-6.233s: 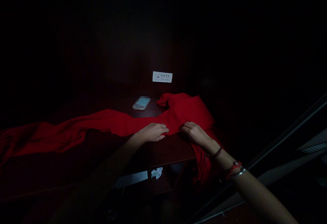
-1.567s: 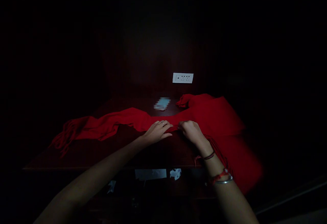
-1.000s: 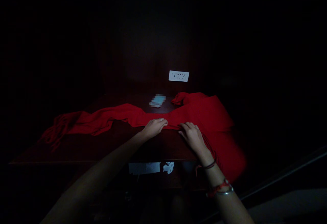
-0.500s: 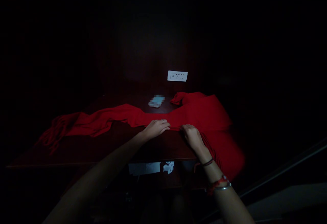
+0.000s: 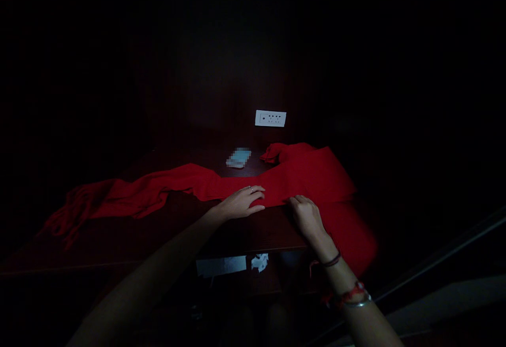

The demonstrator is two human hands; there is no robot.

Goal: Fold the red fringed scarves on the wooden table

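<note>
A long red scarf point(image 5: 312, 175) with a fringed end at the left lies across the dark wooden table point(image 5: 253, 231). Its right part is wider, layered, and hangs past the table's front edge. My left hand point(image 5: 242, 202) rests on the narrow middle stretch, fingers apart and thumb toward the near edge. A short way to the right, my right hand point(image 5: 306, 214) is closed with its fingertips pinching the scarf's near edge. The cloth inside that pinch is mostly hidden by the fingers.
Behind the scarf lies a blurred pale-blue flat item point(image 5: 239, 157). A white socket plate point(image 5: 271, 118) is on the dark wall. Below the tabletop are a pale flat piece point(image 5: 221, 266) and crumpled white paper point(image 5: 260, 262). Deep shadow hides the surroundings.
My left hand has loosened from the scarf's near edge, its fingers now spread on the cloth. My right hand has shifted slightly right and nearer me, still pinching the edge.
</note>
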